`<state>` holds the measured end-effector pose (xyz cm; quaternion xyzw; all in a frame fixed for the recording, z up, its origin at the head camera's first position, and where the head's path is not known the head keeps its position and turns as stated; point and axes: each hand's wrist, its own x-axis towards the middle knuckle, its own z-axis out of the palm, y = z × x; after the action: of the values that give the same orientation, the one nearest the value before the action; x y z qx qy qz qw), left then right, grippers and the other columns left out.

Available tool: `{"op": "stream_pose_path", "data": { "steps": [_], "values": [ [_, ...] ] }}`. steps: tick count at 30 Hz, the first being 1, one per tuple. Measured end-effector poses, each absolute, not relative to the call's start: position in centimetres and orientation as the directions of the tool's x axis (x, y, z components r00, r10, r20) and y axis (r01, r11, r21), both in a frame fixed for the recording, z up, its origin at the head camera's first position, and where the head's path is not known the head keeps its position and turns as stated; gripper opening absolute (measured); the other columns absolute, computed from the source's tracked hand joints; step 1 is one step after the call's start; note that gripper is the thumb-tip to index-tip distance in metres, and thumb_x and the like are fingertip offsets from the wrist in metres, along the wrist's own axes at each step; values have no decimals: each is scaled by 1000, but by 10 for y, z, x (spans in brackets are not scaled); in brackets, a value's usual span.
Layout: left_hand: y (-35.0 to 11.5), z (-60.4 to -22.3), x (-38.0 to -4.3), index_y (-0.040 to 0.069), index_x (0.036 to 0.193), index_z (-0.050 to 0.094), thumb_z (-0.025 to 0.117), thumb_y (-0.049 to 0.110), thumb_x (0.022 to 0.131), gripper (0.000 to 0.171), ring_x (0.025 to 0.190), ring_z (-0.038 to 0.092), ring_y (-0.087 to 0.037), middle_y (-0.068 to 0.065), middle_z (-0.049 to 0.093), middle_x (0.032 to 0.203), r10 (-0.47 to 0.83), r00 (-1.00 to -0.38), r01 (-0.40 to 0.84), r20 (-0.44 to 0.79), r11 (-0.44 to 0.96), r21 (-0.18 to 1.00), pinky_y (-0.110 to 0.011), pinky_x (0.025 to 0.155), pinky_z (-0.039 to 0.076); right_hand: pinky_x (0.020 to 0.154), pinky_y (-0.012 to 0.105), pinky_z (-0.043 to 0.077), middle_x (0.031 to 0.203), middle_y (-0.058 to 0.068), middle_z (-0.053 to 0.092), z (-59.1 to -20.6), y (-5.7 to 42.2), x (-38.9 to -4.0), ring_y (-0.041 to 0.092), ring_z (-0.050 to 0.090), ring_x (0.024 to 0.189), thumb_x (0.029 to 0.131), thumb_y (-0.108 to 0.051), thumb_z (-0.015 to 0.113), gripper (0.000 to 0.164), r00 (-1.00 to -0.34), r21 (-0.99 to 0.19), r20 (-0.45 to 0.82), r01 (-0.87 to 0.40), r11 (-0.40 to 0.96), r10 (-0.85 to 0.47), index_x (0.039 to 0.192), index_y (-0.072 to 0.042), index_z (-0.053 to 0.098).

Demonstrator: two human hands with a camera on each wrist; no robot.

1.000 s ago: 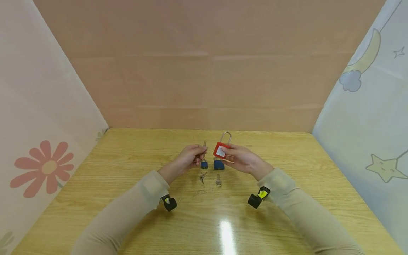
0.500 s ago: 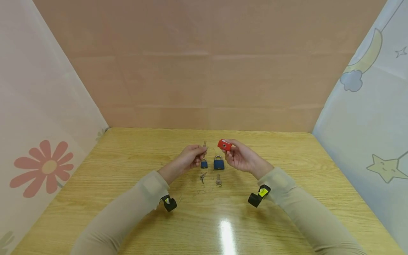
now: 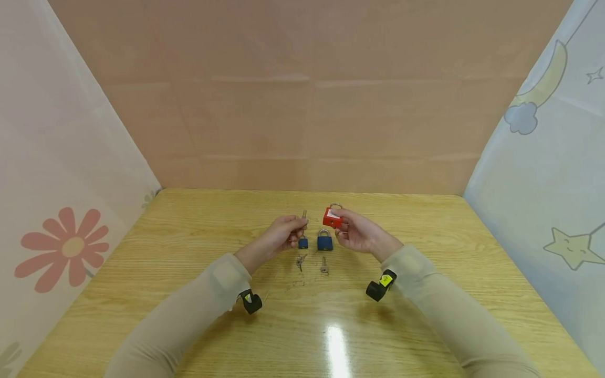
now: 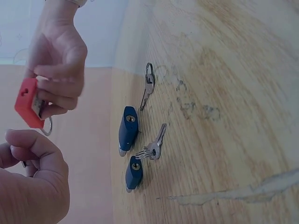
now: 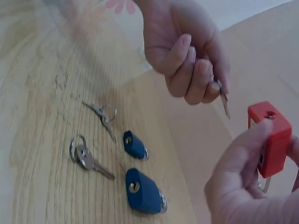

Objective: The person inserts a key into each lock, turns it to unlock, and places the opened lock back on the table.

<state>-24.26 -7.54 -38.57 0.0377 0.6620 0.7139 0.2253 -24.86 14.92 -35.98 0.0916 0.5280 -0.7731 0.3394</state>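
My right hand (image 3: 360, 230) grips a red padlock (image 3: 332, 217) by its body, thumb on the pale label. In the right wrist view the keyhole of the red padlock (image 5: 270, 115) faces up. My left hand (image 3: 285, 232) pinches a key (image 3: 304, 214) whose blade sticks out past the fingertips; in the right wrist view that key (image 5: 225, 105) points toward the red padlock, a gap between them. Two blue padlocks sit on the table between the hands: a larger one (image 3: 324, 242) below the right hand, a smaller one (image 3: 303, 243) beside the left fingers.
On the wooden table (image 3: 227, 336), a bunch of small keys (image 3: 300, 262) lies in front of the small blue padlock. A key on a ring (image 3: 324, 266) lies in front of the larger one. Printed sheets stand as walls around the back (image 3: 302, 105) and sides.
The right hand has turned the red padlock: its label and tall shackle faced me, then its keyhole end, now label and keyhole end both show. The left hand has stayed nearly still.
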Motion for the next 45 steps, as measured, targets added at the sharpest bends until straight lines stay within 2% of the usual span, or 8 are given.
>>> {"op": "stream_pose_path", "data": {
  "steps": [5,7,13,16,20,26,40,45],
  "values": [
    [-75,-386,-241,6,91,54,48,23,103,22,52,34,-7,3,46,69,378,-892,-274,-248,-15,962,-18,47,35,71,19,54,97,1,63,-369,153,-256,13,60,85,99,-29,54,32,-769,-785,-506,598,-160,-390,124,-10,45],
    [-75,-386,-241,6,91,54,49,23,103,22,52,34,-7,3,46,68,376,-892,-273,-249,-11,962,-18,47,35,74,20,55,98,1,64,-371,154,-257,14,61,87,100,-28,54,32,-771,-786,-501,595,-164,-393,125,-9,45],
    [-71,-385,-238,3,93,54,49,21,103,22,51,33,-7,2,45,67,391,-886,-263,-247,13,965,-18,47,35,67,18,54,87,0,66,-374,155,-262,9,62,73,101,-30,51,28,-772,-793,-494,589,-158,-400,117,-7,48],
    [-66,-383,-233,5,89,54,50,20,102,21,50,34,-7,2,46,67,411,-879,-242,-241,50,969,-19,48,35,65,18,54,83,0,66,-374,155,-263,8,60,69,102,-29,50,25,-769,-793,-500,591,-147,-398,112,-6,50],
    [-58,-381,-227,8,83,51,52,21,101,22,51,37,-7,3,46,66,474,-856,-178,-207,106,978,-21,49,35,64,18,53,80,-1,66,-375,155,-264,8,60,66,101,-29,51,24,-769,-795,-508,592,-131,-388,108,-6,53],
    [-47,-388,-222,9,83,52,53,20,101,22,52,38,-8,2,46,66,553,-816,-118,-170,128,985,-23,51,37,64,17,53,81,-1,65,-375,157,-265,8,60,67,102,-28,51,24,-773,-803,-499,582,-126,-392,108,-5,51],
    [-38,-399,-222,11,78,49,53,23,101,26,50,38,-9,2,45,64,513,-822,-181,-248,178,967,-24,52,38,68,18,53,85,-1,66,-377,157,-263,8,60,72,102,-28,51,25,-777,-798,-497,585,-149,-386,113,-5,50],
    [-37,-402,-224,8,83,53,54,24,100,24,52,39,-8,2,47,65,520,-811,-207,-269,176,963,-23,53,39,68,17,54,84,0,67,-377,156,-263,8,61,71,101,-27,51,25,-779,-799,-496,583,-151,-384,112,-4,51]
  ]
}}
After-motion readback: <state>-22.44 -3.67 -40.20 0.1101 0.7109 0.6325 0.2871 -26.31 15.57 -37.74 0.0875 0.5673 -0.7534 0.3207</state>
